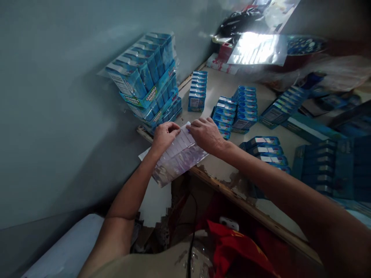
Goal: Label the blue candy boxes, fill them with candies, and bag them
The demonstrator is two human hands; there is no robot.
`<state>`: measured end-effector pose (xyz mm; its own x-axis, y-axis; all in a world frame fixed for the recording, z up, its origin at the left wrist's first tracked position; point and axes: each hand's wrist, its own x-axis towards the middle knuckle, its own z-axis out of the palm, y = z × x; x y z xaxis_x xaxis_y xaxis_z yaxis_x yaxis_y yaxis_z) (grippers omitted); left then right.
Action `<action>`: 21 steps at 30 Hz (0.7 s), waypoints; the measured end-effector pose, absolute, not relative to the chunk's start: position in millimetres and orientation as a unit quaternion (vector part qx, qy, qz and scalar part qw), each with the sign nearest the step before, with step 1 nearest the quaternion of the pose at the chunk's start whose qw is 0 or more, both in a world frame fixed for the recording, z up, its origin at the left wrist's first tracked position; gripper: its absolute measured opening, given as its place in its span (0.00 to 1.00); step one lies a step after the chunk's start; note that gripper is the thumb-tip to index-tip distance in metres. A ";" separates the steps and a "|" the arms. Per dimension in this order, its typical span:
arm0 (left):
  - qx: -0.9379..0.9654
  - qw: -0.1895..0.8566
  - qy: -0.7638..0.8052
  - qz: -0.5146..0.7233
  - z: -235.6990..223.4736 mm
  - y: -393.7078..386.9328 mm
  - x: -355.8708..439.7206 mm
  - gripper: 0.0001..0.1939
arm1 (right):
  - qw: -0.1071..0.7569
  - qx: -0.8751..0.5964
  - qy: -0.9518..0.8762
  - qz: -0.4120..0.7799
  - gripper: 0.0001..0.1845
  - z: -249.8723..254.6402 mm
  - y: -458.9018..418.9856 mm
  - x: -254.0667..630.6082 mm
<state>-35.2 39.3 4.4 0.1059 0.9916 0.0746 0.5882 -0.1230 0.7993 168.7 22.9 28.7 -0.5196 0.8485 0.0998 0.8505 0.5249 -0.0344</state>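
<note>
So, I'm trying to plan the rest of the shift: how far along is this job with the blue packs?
Partly done, it seems. The stack of blue packs by the wall looks covered in clear plastic. In hand is a clear plastic piece, held by the left hand and right hand. Probably left: the narrow blue set and others near it, with no wrap evident. Those far right are too dim to judge.

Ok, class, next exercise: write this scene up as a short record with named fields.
Left hand: left hand pinching clear plastic
Right hand: right hand at the plastic's upper edge
Beside left hand: stack of plastic-wrapped blue packs
Legible print: "CARAMELO"
Surface: pale table, worn wooden edge
Below table: red cloth
Blurred: items at far right
</note>
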 end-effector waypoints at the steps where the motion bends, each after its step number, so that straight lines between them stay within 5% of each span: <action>1: 0.675 0.313 0.585 0.322 3.8 39.2 -35.5 0.04 | 0.057 -0.491 -0.869 -0.008 0.20 27.0 21.1 170.6; 11: 0.704 0.208 0.633 0.245 -21.9 66.7 -23.9 0.07 | 0.117 -0.593 -0.796 0.002 0.11 44.2 0.9 195.0; 16: 0.735 0.169 0.629 0.189 -35.7 82.2 -4.8 0.10 | 0.121 -0.669 -0.720 0.140 0.03 77.6 14.1 224.6; 19: 0.723 0.237 0.574 0.303 -27.5 79.5 8.3 0.07 | 0.139 -0.683 -0.670 0.254 0.07 92.1 26.4 242.8; 21: 0.691 0.372 0.508 0.356 -18.7 75.7 18.7 0.15 | 0.160 -0.685 -0.649 0.290 0.09 95.1 32.6 252.0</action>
<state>18.7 75.7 -18.7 0.2310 0.9664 0.1131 0.4363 -0.2068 0.8757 252.0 32.6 95.1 -0.0117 0.9819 -0.1892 0.7964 -0.1053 -0.5955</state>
